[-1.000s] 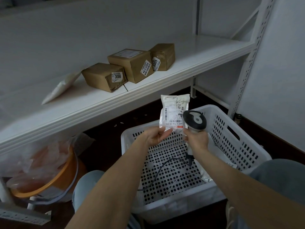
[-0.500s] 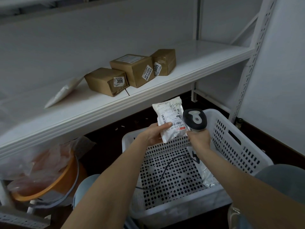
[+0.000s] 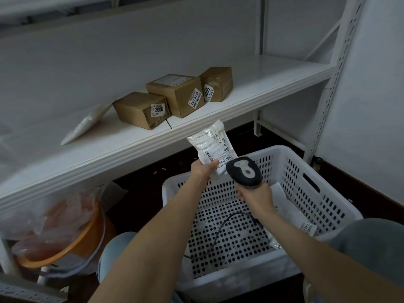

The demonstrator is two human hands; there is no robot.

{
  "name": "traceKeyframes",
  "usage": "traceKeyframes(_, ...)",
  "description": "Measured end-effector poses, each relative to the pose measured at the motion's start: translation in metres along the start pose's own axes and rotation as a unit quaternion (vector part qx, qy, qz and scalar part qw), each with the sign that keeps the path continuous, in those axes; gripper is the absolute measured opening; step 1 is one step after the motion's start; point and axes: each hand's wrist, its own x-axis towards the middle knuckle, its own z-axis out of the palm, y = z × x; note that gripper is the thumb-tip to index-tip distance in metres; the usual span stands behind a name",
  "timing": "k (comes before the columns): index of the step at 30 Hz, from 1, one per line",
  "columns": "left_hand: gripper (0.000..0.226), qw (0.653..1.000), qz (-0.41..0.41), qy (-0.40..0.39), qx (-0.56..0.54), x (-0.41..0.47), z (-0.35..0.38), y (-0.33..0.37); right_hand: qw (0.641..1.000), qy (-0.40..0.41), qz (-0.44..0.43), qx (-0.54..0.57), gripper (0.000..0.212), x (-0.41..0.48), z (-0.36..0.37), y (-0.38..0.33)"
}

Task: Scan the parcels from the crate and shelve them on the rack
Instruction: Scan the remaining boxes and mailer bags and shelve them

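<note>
The left hand (image 3: 202, 169) pinches a white parcel bag (image 3: 213, 147); the right hand (image 3: 255, 193) grips the barcode scanner (image 3: 243, 171) above the crate (image 3: 306, 171).

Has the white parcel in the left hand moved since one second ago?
Yes. Against the white crate, the parcel in the left hand has shifted left, toward the shelf edge, and its top now leans left.

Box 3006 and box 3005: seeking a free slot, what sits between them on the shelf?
The taller brown box labelled 46-2-3205 stands there, per the head view.
</note>
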Motion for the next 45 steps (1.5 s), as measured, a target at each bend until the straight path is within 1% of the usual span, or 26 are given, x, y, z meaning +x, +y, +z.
traceKeyframes(3, 0.034, 1.0, 0.002, 0.014, 0.009, 0.001, -0.001, 0.002, 1.0, 0.0, 0.002, -0.002, 0.018, -0.007, 0.001, 0.002)
traceKeyframes(6, 0.032, 0.999, -0.004, 0.027, 0.019, 0.003, -0.003, 0.005, 1.0, 0.008, -0.014, -0.017, 0.021, -0.011, 0.0, 0.002)
traceKeyframes(10, 0.033, 0.999, -0.01, 0.031, 0.036, 0.003, -0.003, 0.008, 1.0, -0.002, -0.015, -0.025, 0.015, -0.012, 0.0, -0.001)
traceKeyframes(12, 0.034, 0.998, -0.012, 0.037, 0.043, 0.004, -0.002, 0.009, 0.999, -0.002, -0.024, -0.031, 0.016, -0.013, 0.001, -0.003)
traceKeyframes(16, 0.034, 0.996, -0.01, 0.048, 0.074, 0.008, -0.004, 0.011, 0.998, -0.01, -0.035, -0.056, 0.02, -0.014, 0.003, -0.005)
traceKeyframes(19, 0.034, 0.991, -0.005, 0.071, 0.116, 0.011, -0.006, 0.013, 0.997, -0.008, -0.031, -0.073, 0.02, -0.013, 0.006, -0.004)
traceKeyframes(21, 0.032, 0.987, -0.002, 0.081, 0.136, 0.013, -0.008, 0.015, 0.997, -0.009, -0.022, -0.069, 0.02, -0.015, 0.008, -0.003)
traceKeyframes(23, 0.024, 0.986, -0.001, 0.085, 0.145, 0.014, -0.011, 0.014, 0.998, -0.011, -0.015, -0.067, 0.021, -0.017, 0.011, -0.002)
traceKeyframes(25, 0.021, 0.985, -0.003, 0.089, 0.149, 0.017, -0.013, 0.012, 0.998, -0.009, -0.009, -0.067, 0.022, -0.02, 0.014, -0.002)
traceKeyframes(31, 0.025, 0.982, -0.001, 0.094, 0.166, 0.022, -0.016, 0.009, 0.999, -0.008, 0.006, -0.045, 0.022, -0.027, 0.023, 0.002)
traceKeyframes(39, 0.026, 0.981, 0.009, 0.097, 0.168, 0.027, -0.019, 0.007, 0.999, 0.003, 0.015, -0.045, 0.016, -0.031, 0.03, 0.001)
traceKeyframes(45, 0.026, 0.983, 0.006, 0.096, 0.158, 0.026, -0.02, 0.007, 0.999, 0.001, 0.031, -0.044, 0.025, -0.028, 0.03, 0.0)
